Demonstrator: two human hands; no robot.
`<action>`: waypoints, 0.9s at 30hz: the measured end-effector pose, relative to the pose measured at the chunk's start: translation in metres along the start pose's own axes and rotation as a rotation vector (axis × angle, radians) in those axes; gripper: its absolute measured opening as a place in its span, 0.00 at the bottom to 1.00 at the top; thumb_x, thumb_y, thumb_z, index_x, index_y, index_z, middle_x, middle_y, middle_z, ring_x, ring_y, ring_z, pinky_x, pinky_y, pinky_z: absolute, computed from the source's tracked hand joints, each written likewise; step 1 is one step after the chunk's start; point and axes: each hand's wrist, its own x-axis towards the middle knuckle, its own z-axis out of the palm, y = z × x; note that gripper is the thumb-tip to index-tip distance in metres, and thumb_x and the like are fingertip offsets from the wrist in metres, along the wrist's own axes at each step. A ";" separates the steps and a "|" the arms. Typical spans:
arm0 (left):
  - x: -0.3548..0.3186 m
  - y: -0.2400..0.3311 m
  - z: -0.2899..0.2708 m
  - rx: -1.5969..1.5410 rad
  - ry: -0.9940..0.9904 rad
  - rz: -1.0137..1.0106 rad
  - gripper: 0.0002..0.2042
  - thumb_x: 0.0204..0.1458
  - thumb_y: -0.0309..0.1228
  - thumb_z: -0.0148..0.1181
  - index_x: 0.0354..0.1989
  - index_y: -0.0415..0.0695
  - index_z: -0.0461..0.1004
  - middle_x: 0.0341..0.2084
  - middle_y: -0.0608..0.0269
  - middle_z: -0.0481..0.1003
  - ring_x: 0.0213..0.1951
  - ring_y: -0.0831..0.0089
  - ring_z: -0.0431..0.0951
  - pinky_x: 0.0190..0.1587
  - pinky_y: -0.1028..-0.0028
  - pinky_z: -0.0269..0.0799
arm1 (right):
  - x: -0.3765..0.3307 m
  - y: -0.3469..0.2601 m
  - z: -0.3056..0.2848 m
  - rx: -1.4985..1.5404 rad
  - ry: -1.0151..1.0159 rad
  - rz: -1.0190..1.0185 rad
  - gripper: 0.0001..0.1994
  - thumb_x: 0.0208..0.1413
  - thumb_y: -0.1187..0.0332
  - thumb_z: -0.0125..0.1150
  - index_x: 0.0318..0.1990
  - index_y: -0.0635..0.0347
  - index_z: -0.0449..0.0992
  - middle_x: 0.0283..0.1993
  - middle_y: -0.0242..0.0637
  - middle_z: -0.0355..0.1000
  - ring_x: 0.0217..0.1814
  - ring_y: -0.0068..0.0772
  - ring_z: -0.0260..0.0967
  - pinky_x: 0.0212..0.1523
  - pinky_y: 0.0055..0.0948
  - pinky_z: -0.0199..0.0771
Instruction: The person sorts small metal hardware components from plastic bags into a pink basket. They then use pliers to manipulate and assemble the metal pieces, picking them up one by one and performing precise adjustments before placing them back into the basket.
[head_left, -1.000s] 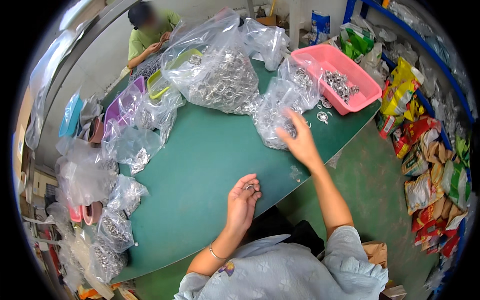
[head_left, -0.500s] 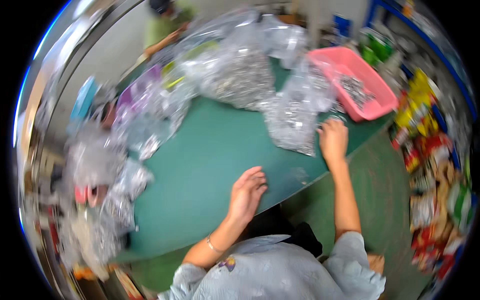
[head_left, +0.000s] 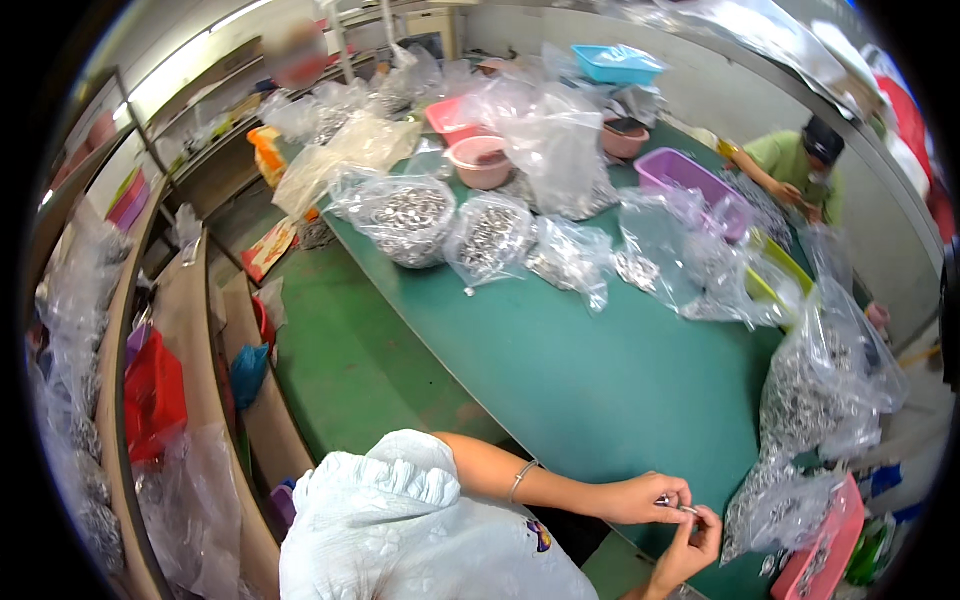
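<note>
The left hand (head_left: 640,498) and right hand (head_left: 695,548) are together over the near right part of the table (head_left: 620,390), fingertips pinched on small silver pieces (head_left: 688,510), shiny, hard and metallic, their exact form too small to tell; a slim, smooth metal bracelet (head_left: 522,482) rings the left wrist; the pale blue shirt (head_left: 410,520) has a gathered, crinkled sleeve and a purple-and-yellow motif. The tabletop is flat, matt green; just right of the hands slumps a clear, creased bag (head_left: 770,510) of silvery parts, beside a rounded pink plastic tub (head_left: 845,540); beyond it bulges a larger bag (head_left: 815,395); a purple tub (head_left: 700,180) stands at the far side, near a co-worker (head_left: 800,165) in green; at far left sits a round, glossy sack (head_left: 410,215) of metal bits; a red-and-cream packet (head_left: 270,250) lies past the table, its print too small to read.
</note>
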 end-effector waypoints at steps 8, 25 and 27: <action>-0.039 0.001 -0.067 0.139 0.326 0.124 0.08 0.51 0.30 0.54 0.29 0.37 0.69 0.21 0.60 0.72 0.24 0.77 0.71 0.26 0.75 0.67 | 0.015 -0.012 0.071 0.146 -0.150 0.100 0.07 0.54 0.75 0.49 0.37 0.69 0.71 0.33 0.33 0.66 0.29 0.19 0.59 0.31 0.19 0.62; -0.285 0.126 -0.475 1.252 1.830 -0.220 0.11 0.44 0.34 0.58 0.27 0.38 0.75 0.21 0.50 0.74 0.25 0.62 0.75 0.30 0.66 0.68 | 0.010 -0.025 0.105 0.004 -0.433 0.315 0.09 0.54 0.72 0.52 0.39 0.67 0.72 0.33 0.35 0.72 0.33 0.23 0.66 0.36 0.22 0.67; -0.288 0.119 -0.496 1.247 1.811 -0.460 0.11 0.44 0.34 0.58 0.30 0.38 0.75 0.25 0.46 0.74 0.32 0.53 0.75 0.35 0.61 0.69 | 0.010 -0.027 0.106 -0.032 -0.468 0.278 0.09 0.54 0.72 0.52 0.40 0.67 0.73 0.34 0.37 0.72 0.35 0.25 0.67 0.39 0.22 0.67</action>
